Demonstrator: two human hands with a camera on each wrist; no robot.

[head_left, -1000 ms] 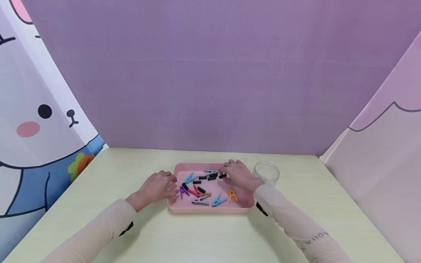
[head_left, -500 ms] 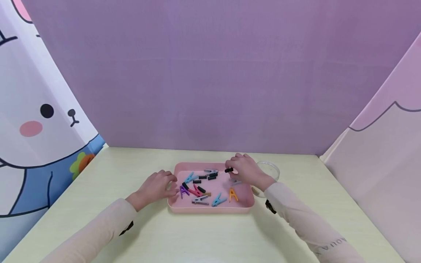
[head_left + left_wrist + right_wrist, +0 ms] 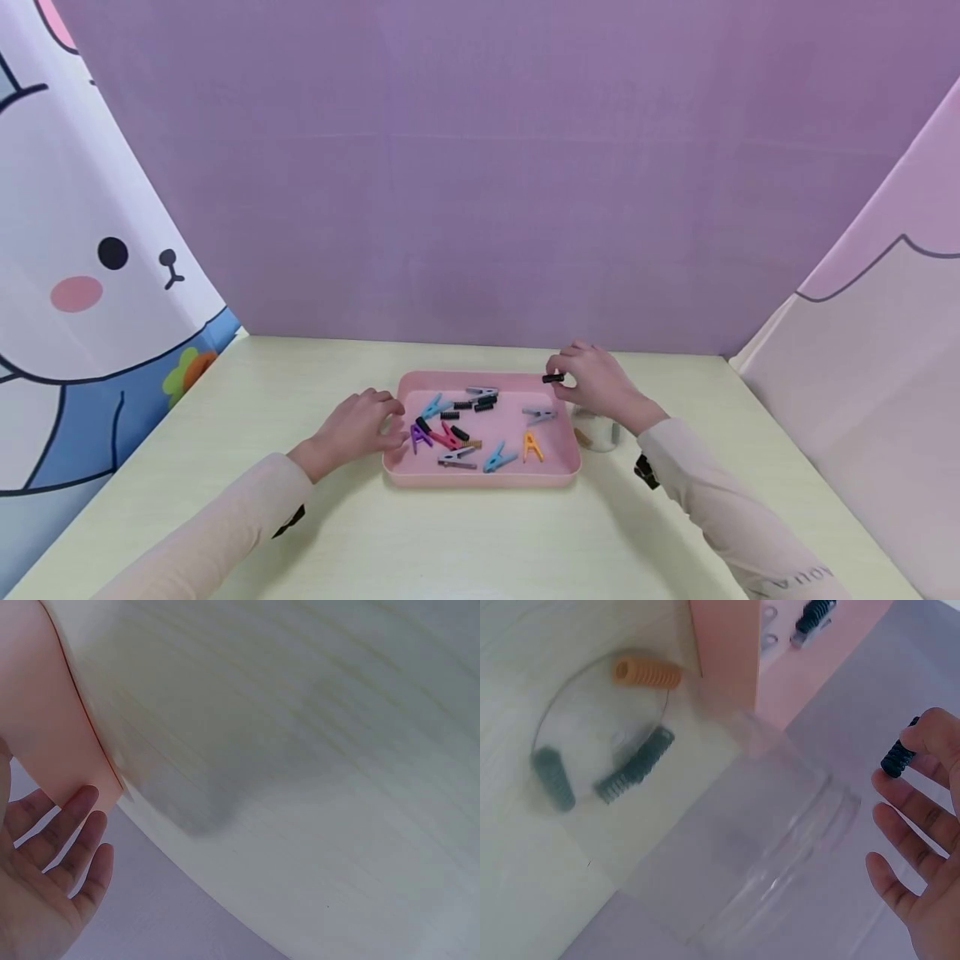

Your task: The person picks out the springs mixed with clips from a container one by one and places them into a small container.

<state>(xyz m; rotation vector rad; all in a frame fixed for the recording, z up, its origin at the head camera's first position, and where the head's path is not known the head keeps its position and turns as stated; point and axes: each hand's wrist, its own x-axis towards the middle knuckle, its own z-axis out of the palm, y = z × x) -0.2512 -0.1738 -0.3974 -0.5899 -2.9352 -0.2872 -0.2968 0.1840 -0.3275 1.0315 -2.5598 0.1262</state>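
Note:
My right hand (image 3: 602, 386) pinches a small black coil spring (image 3: 552, 377) between thumb and forefinger; in the right wrist view the spring (image 3: 900, 750) is held close to the mouth of a clear jar (image 3: 780, 855). An orange spring (image 3: 646, 673) and dark springs (image 3: 553, 780) lie at the jar's bottom. My left hand (image 3: 358, 429) is at the left rim of a pink tray (image 3: 480, 481), its fingers relaxed against the outer wall. Inside the tray are several black springs (image 3: 450, 415), a gold spring (image 3: 471, 443) and several clips, among them an orange one (image 3: 532, 446).
The tray and jar stand side by side on a pale wooden table (image 3: 480, 542). Behind them rises a purple cloth backdrop (image 3: 480, 183). Grey clips (image 3: 457, 457), blue clips (image 3: 498, 457), a purple clip (image 3: 419, 437) and a red clip (image 3: 447, 435) lie spread across the tray.
My right hand has lifted the black spring from the tray and carried it rightward, over toward the jar, uncovering a grey clip at the tray's right. My left hand has stayed in place.

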